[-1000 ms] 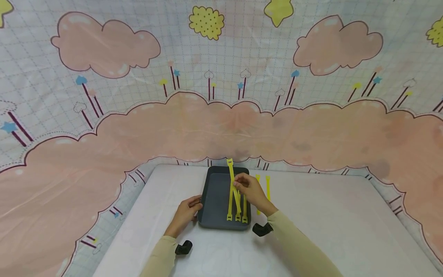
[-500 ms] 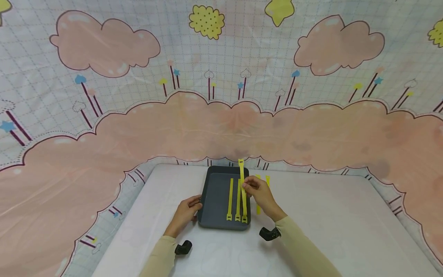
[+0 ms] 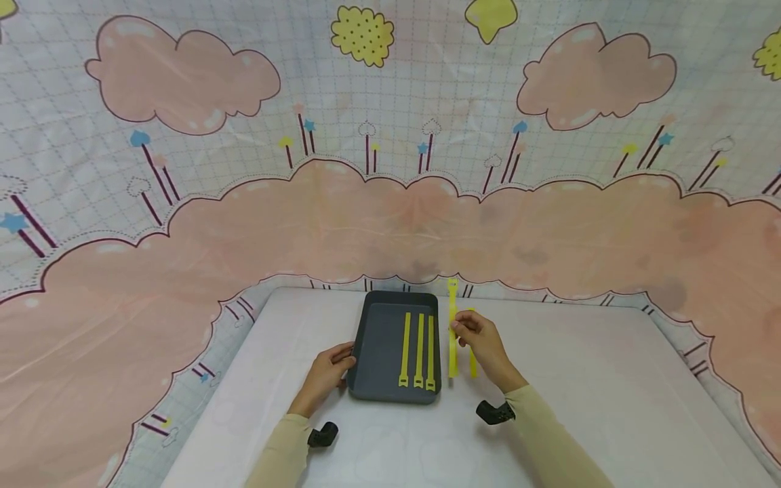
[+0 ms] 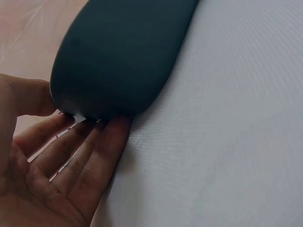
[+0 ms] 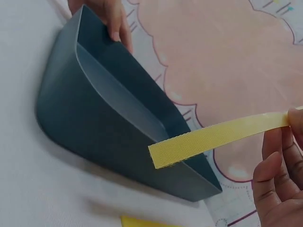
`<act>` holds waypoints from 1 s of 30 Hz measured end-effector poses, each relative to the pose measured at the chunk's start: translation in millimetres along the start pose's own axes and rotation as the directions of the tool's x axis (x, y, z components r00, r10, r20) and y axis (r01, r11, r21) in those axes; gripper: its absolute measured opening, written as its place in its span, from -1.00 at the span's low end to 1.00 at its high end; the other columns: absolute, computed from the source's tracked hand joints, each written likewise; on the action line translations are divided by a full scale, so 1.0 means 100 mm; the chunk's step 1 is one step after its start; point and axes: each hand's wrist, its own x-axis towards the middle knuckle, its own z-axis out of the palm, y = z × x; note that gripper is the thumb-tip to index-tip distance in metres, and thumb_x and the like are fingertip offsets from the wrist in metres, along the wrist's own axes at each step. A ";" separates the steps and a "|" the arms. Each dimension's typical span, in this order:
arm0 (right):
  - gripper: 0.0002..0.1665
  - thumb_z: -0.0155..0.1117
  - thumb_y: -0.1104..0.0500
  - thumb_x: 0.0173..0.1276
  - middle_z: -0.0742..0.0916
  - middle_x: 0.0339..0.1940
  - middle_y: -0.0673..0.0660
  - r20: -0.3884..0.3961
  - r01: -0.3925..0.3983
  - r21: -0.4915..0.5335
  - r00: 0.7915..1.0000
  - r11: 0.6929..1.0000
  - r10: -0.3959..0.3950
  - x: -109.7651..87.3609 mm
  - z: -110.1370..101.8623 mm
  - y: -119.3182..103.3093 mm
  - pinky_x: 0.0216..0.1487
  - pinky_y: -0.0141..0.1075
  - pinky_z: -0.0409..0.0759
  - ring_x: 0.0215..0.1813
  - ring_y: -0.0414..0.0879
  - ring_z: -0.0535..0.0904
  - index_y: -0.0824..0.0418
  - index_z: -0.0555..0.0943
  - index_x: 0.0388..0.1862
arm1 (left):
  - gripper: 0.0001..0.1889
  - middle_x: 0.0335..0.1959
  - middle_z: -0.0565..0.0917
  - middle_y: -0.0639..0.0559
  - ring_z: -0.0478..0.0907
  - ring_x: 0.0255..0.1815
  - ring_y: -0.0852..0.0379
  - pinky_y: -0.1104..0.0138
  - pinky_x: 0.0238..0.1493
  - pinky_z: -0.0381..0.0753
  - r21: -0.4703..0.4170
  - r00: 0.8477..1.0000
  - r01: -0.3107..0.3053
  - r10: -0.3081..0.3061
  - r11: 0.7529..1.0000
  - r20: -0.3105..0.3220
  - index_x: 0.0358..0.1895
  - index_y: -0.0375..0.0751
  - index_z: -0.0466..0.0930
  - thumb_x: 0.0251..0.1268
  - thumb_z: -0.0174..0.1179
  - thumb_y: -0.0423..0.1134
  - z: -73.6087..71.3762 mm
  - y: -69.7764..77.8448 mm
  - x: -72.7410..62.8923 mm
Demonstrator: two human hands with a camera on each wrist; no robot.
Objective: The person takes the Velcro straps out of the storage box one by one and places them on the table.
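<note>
My right hand [image 3: 485, 342] pinches a yellow hook-and-loop cable tie [image 3: 453, 295] upright, just right of the dark grey tray [image 3: 373, 352]. In the right wrist view, this cable tie [image 5: 213, 137] runs from the fingertips across in front of the tray wall, its plain end free. Three similar yellow ties [image 3: 419, 349] lie side by side in the tray's right half, slotted ends nearest me. My left hand [image 3: 323, 379] grips the tray's left edge; in the left wrist view its thumb reaches the rim and its fingers touch the outer wall [image 4: 113, 61].
Another yellow tie [image 3: 472, 366] lies on the white table [image 3: 390, 447] right of the tray, partly behind my right hand. The held tie hides whatever lies directly behind it. A patterned cloth backdrop [image 3: 390, 224] rises behind the table.
My right hand has moved rightward with the held cable tie, from above the tray to beside its right edge. The tray, its three ties and my left hand have stayed put.
</note>
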 end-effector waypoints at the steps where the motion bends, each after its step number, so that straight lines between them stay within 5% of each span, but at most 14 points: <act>1: -0.76 0.25 0.20 0.42 0.67 -0.36 -0.05 -0.004 -0.005 0.003 1.000 1.000 0.005 0.00 -0.02 0.01 -0.29 -0.37 0.53 -0.31 -0.19 0.53 0.34 0.53 -0.05 | -0.55 0.23 0.59 -0.27 0.59 0.12 -0.03 0.29 -0.43 0.60 -0.004 1.000 0.002 -0.002 1.000 0.001 0.31 -0.25 0.49 0.36 0.17 -0.32 0.00 0.00 0.00; 30: -0.69 0.21 0.17 0.46 0.67 -0.37 -0.15 -0.092 -0.067 -0.065 0.994 0.996 0.061 -0.08 -0.70 0.27 -0.26 -0.41 0.55 -0.25 -0.27 0.55 0.38 0.50 0.01 | -0.54 0.26 0.56 -0.30 0.58 0.17 -0.09 0.27 -0.36 0.64 0.024 1.000 0.008 -0.008 1.000 -0.006 0.34 -0.29 0.44 0.39 0.14 -0.31 0.02 0.07 -0.03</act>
